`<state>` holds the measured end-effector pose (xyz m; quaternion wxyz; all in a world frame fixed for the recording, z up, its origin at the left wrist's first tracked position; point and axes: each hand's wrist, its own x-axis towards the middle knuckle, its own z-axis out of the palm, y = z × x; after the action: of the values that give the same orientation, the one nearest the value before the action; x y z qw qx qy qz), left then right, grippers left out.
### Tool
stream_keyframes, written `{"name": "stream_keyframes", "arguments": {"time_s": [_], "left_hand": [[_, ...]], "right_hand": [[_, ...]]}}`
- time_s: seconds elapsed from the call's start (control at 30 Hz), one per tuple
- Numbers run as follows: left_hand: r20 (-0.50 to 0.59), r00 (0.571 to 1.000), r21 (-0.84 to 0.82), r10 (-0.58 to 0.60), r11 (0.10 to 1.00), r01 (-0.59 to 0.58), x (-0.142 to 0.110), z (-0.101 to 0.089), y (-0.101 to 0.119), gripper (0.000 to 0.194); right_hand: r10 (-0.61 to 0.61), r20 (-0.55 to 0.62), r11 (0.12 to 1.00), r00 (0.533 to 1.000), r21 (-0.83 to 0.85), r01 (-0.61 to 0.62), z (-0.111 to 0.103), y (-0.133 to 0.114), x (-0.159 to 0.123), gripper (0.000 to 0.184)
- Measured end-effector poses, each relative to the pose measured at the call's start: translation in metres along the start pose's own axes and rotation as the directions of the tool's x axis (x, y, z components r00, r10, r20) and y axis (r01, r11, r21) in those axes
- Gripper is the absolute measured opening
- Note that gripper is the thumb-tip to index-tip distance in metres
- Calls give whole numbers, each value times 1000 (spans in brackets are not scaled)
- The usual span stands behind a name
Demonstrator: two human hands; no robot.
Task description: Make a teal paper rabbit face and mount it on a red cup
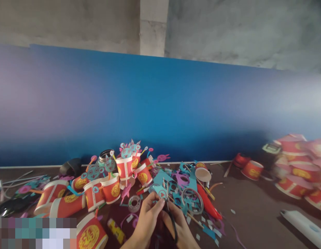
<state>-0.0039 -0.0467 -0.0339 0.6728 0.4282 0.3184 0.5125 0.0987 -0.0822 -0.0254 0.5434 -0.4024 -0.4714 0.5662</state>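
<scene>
**Scissors (173, 223) beside a heart-marked paper piece (162, 193)**

No words can be read anywhere. The blue paper piece bears a small heart inside a ring. Red paper cups (111, 189), left of the scissors, carry a round gold emblem, too blurred to show any lettering; the stacked cups (302, 171), well to the right of the scissors, show gold marks too.

The left hand (150, 211) pinches the paper piece between thumb and fingers, just left of the scissors' blades. The right hand (180, 221) has its fingers wrapped around the black handles, blades pointing away from the person. Both forearms come in from the near side and the hands angle inward, close together. Whether the blades bite into the paper cannot be told.

Beyond and left of the scissors, animal-face cutouts (126, 153) stand over the cups. A small tape roll (134, 209) lies on the table (240, 207) to the left of the scissors; a larger tape roll (201, 200) and a red tube (205, 202) lie to the right. Blue paper scraps (161, 176) spread beyond the scissors.
</scene>
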Motion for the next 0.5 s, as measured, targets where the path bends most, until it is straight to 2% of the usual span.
{"name": "stream_keyframes", "arguments": {"time_s": [0.5], "left_hand": [[36, 995, 83, 91, 992, -94, 4, -3, -4, 24]], "right_hand": [[-14, -17, 1000, 1000, 26, 15, -2, 9, 4, 35]]}}
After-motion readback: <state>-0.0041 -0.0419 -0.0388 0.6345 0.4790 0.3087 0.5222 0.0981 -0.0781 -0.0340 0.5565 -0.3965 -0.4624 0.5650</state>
